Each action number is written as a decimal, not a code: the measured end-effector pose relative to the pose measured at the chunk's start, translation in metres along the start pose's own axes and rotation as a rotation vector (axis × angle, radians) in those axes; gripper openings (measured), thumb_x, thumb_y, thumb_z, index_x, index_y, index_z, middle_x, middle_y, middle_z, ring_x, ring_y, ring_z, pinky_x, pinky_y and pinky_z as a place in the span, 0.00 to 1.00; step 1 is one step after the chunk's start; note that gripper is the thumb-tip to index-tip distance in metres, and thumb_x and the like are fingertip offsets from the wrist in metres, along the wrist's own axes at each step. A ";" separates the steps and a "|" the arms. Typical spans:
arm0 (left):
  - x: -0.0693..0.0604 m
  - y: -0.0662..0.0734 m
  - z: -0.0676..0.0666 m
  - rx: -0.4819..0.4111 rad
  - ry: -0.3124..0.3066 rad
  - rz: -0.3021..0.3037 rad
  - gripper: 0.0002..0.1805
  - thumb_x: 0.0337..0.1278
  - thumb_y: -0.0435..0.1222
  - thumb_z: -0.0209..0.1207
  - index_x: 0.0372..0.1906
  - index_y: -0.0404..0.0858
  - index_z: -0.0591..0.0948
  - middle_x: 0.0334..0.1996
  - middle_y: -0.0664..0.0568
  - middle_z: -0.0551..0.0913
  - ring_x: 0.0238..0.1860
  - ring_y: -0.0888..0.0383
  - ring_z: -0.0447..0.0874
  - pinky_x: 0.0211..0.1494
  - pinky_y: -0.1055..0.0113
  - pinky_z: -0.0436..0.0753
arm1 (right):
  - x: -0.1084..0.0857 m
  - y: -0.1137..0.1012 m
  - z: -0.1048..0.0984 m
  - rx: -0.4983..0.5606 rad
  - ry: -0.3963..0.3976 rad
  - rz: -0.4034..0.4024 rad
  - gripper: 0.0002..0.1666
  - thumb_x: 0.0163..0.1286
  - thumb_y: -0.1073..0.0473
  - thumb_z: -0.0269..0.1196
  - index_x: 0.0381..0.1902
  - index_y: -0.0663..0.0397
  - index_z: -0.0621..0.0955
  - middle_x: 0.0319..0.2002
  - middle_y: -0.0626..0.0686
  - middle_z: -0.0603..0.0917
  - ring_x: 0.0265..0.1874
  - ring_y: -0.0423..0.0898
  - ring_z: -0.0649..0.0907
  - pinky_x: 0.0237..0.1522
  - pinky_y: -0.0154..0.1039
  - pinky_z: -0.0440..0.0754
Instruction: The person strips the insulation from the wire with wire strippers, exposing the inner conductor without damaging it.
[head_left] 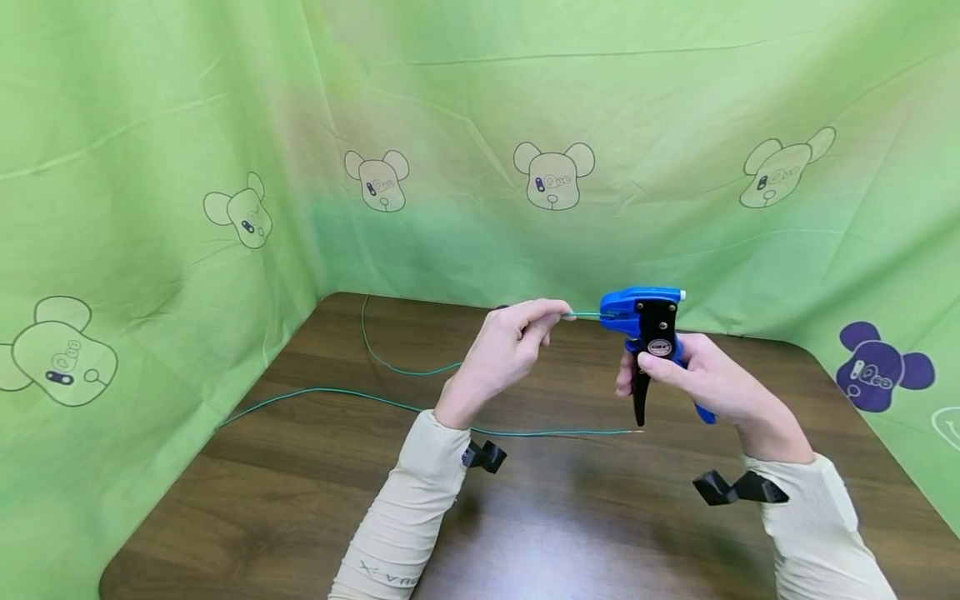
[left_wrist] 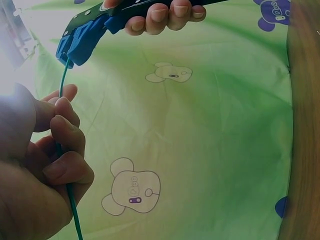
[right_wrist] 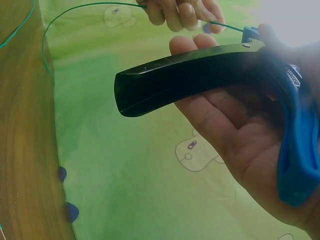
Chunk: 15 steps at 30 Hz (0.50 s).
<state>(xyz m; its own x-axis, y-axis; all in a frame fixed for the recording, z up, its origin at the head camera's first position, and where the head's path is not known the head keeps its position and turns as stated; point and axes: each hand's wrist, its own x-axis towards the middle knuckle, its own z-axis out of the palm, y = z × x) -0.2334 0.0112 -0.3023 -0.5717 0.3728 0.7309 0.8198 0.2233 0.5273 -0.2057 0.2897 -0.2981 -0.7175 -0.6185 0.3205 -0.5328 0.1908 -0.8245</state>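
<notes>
In the head view my right hand (head_left: pixel 708 379) grips a blue and black wire stripper (head_left: pixel 658 321) by its handles, held up above the table. My left hand (head_left: pixel 510 346) pinches a thin green wire (head_left: pixel 585 315) between thumb and fingers, to the left of the tool. The wire's end runs into the blue jaws, which hide its tip. In the left wrist view the wire (left_wrist: pixel 62 82) passes through the curled left fingers up to the tool's nose. The black handle (right_wrist: pixel 170 75) and blue handle (right_wrist: pixel 297 165) stand apart in the right wrist view.
Another stretch of green wire (head_left: pixel 555 433) lies on the brown wooden table (head_left: pixel 285 517), its bare copper end below the stripper. A wire loop (head_left: pixel 390 367) curves at the back left. Green printed cloth (head_left: pixel 465 100) hangs around the back and sides.
</notes>
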 end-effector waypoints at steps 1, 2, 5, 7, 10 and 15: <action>0.000 0.000 0.000 0.002 0.001 0.002 0.10 0.74 0.32 0.55 0.49 0.38 0.85 0.24 0.55 0.77 0.26 0.66 0.73 0.31 0.73 0.72 | 0.000 0.000 0.000 0.002 0.001 0.000 0.11 0.78 0.73 0.47 0.43 0.68 0.77 0.35 0.63 0.85 0.37 0.55 0.88 0.47 0.37 0.82; 0.000 0.001 0.000 0.003 0.002 0.004 0.10 0.74 0.32 0.55 0.49 0.38 0.85 0.24 0.55 0.77 0.26 0.66 0.73 0.32 0.73 0.72 | 0.000 0.000 0.000 0.001 0.001 -0.001 0.11 0.78 0.73 0.47 0.43 0.68 0.77 0.35 0.63 0.86 0.36 0.55 0.88 0.47 0.37 0.82; 0.001 0.001 0.000 0.002 0.001 0.005 0.10 0.74 0.32 0.55 0.49 0.38 0.85 0.24 0.56 0.77 0.26 0.66 0.73 0.31 0.73 0.72 | 0.001 -0.001 0.000 -0.001 0.003 0.000 0.11 0.78 0.73 0.47 0.43 0.68 0.77 0.35 0.63 0.86 0.36 0.55 0.88 0.47 0.37 0.82; 0.001 0.002 0.001 -0.003 0.001 0.000 0.10 0.73 0.32 0.55 0.49 0.38 0.85 0.25 0.55 0.78 0.26 0.67 0.73 0.30 0.73 0.72 | 0.001 -0.001 0.001 -0.002 0.004 0.002 0.11 0.78 0.73 0.47 0.43 0.69 0.77 0.35 0.63 0.86 0.36 0.55 0.88 0.47 0.37 0.82; 0.001 0.003 0.001 -0.006 0.002 -0.005 0.10 0.73 0.32 0.55 0.50 0.38 0.86 0.25 0.55 0.79 0.26 0.67 0.74 0.30 0.73 0.72 | 0.001 -0.001 0.001 -0.005 0.006 0.006 0.11 0.78 0.72 0.47 0.43 0.68 0.77 0.35 0.62 0.86 0.37 0.54 0.88 0.47 0.37 0.82; 0.000 0.004 0.003 -0.011 0.000 -0.005 0.10 0.73 0.32 0.56 0.50 0.37 0.86 0.26 0.54 0.80 0.26 0.63 0.76 0.29 0.73 0.72 | 0.000 -0.001 0.002 -0.003 0.007 0.010 0.11 0.78 0.72 0.47 0.43 0.68 0.78 0.35 0.62 0.85 0.36 0.54 0.88 0.47 0.37 0.82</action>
<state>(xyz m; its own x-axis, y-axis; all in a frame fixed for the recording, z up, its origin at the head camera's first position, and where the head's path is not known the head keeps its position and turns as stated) -0.2295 0.0144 -0.3014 -0.5761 0.3714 0.7282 0.8163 0.2152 0.5361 -0.2042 0.2878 -0.2983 -0.7259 -0.6110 0.3157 -0.5268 0.1989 -0.8264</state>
